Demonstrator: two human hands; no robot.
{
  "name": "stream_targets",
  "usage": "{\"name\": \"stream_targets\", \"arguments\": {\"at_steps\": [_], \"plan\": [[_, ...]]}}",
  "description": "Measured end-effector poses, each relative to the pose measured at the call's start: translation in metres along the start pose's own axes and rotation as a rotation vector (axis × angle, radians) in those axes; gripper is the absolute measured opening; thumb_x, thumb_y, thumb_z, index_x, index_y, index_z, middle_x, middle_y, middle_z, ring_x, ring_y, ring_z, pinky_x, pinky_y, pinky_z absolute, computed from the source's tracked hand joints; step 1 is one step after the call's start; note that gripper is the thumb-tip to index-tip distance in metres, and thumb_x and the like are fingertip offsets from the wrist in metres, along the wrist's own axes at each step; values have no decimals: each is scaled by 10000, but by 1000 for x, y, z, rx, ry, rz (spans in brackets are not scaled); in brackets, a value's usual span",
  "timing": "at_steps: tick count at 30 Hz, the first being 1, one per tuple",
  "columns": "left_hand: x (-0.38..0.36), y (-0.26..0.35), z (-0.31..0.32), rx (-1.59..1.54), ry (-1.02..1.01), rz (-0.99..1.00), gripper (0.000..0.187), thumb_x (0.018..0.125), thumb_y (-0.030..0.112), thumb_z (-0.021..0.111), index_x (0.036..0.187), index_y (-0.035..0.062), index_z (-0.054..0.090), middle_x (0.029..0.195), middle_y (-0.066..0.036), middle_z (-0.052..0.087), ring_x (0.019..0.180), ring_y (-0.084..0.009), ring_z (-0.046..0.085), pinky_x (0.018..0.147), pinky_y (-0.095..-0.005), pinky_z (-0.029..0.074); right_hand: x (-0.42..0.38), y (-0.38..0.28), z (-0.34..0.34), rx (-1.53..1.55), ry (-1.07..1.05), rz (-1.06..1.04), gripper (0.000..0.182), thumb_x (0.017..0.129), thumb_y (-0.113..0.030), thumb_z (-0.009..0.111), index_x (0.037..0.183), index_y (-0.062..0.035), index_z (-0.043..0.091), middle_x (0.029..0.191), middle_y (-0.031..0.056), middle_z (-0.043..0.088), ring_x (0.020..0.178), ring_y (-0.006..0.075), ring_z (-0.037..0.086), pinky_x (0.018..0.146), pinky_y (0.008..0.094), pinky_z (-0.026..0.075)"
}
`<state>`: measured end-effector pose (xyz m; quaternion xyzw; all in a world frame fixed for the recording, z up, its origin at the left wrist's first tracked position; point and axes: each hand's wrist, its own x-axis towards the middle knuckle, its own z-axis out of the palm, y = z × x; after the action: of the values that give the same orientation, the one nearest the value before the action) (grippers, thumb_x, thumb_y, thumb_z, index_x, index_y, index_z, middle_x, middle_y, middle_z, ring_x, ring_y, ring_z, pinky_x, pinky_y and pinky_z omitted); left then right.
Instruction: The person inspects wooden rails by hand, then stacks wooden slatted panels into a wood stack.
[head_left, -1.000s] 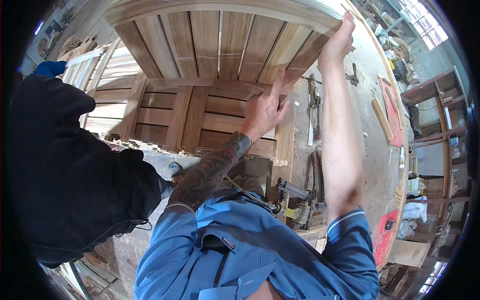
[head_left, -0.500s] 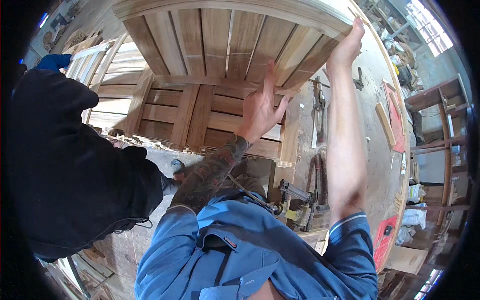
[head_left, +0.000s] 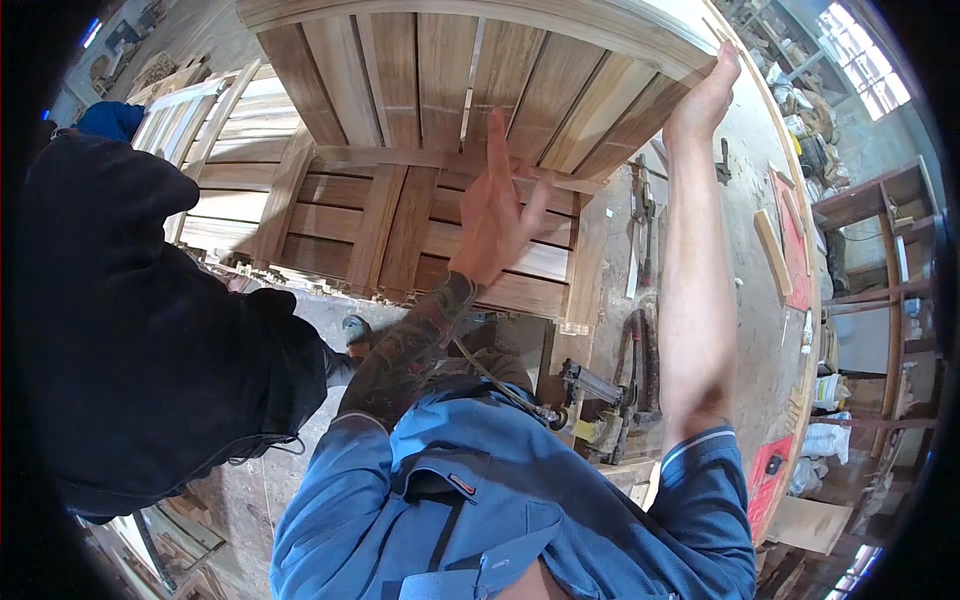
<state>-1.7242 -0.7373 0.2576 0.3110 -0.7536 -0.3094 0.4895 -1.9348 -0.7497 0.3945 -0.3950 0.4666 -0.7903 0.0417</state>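
A slatted wooden panel (head_left: pixel 425 85) stands tilted up at the top of the view, its slats side by side within a frame. My right hand (head_left: pixel 703 105) grips its right edge near the upper corner, fingers hidden behind the wood. Before the panel's lower rail, my left hand (head_left: pixel 492 220) is open, with the index finger stretched toward the slats and the thumb spread. Under that hand lies a stack of similar slatted panels (head_left: pixel 395 225).
A person in a black hooded top (head_left: pixel 165 330) stands close at my left. Right of the stack, a workbench (head_left: pixel 690 400) carries a tool with a metal cylinder (head_left: pixel 592 382), a wood strip (head_left: pixel 770 245) and red sheets (head_left: pixel 790 240). Shelving (head_left: pixel 890 290) lines the far right.
My left hand has moved left along the lower rail. The raised panel and my right hand have shifted slightly right and down in view.
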Motion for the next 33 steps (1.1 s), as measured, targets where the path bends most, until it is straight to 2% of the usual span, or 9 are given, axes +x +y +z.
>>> {"name": "stream_targets", "arguments": {"at_steps": [9, 11, 13, 15, 18, 25, 28, 30, 33], "plan": [[-1, -4, -6, 1, -78, -76, 983, 836, 198, 687, 1534, 40, 13, 877, -105, 674, 582, -205, 618, 546, -326, 506, 2, 2, 0, -8, 23, 28, 593, 932, -506, 438, 1259, -14, 485, 1223, 121, 556, 1135, 244, 526, 976, 377, 379], [-1, -4, -8, -1, -73, -68, 978, 832, 185, 690, 1533, 39, 24, 878, -103, 674, 580, -202, 619, 544, -321, 504, 3, 4, -1, -28, 41, -8, 715, 940, -487, 436, 1357, 93, 426, 1340, 171, 488, 1222, 243, 458, 1047, 346, 317], [-1, -6, -11, -2, -68, -59, 972, 828, 172, 693, 1531, 37, 34, 879, -101, 674, 579, -200, 619, 542, -317, 502, 1, 1, -1, -13, 28, 7, 718, 942, -487, 433, 1360, 96, 423, 1350, 172, 482, 1229, 244, 455, 1051, 347, 315], [1, -10, -16, -129, 142, -19, 887, 884, 140, 665, 1528, 52, 61, 858, -83, 663, 656, -111, 615, 571, -270, 503, 2, 1, -1, 3, 15, 22, 720, 943, -488, 430, 1362, 98, 419, 1359, 172, 476, 1235, 245, 452, 1054, 349, 314], [10, -16, -29, -272, 360, -116, 851, 903, 128, 651, 1522, 51, 72, 879, -71, 643, 717, -91, 597, 600, -256, 500, 4, 5, -3, 5, 16, 16, 604, 932, -510, 444, 1275, -14, 478, 1233, 124, 549, 1156, 245, 514, 988, 378, 371], [10, -24, -40, -171, 311, -128, 828, 916, 152, 645, 1529, 70, 94, 868, -57, 624, 709, -90, 581, 591, -249, 491, 1, 0, 0, -15, 19, 22, 600, 941, -512, 438, 1264, -8, 485, 1229, 122, 549, 1145, 240, 514, 985, 368, 370], [2, -17, -28, -88, 204, -32, 806, 900, 150, 657, 1525, 69, 154, 842, -58, 631, 644, -101, 585, 561, -250, 485, -2, -3, 1, 2, 12, 30, 635, 944, -496, 436, 1282, 40, 480, 1270, 139, 527, 1171, 236, 491, 1008, 355, 348], [1, -10, -21, -22, -12, 54, 813, 878, 160, 671, 1525, 71, 186, 809, -59, 638, 577, -111, 589, 528, -251, 480, -2, -3, 2, 28, 12, 36, 672, 945, -481, 435, 1303, 87, 474, 1312, 157, 504, 1198, 232, 470, 1032, 344, 326], [0, -11, -13, 64, -47, -13, 845, 862, 167, 676, 1534, 82, 171, 790, -58, 646, 531, -112, 585, 505, -253, 473, 3, 2, -1, 3, 32, 7, 697, 940, -485, 443, 1335, 89, 452, 1334, 162, 493, 1220, 235, 458, 1048, 344, 316]]}}
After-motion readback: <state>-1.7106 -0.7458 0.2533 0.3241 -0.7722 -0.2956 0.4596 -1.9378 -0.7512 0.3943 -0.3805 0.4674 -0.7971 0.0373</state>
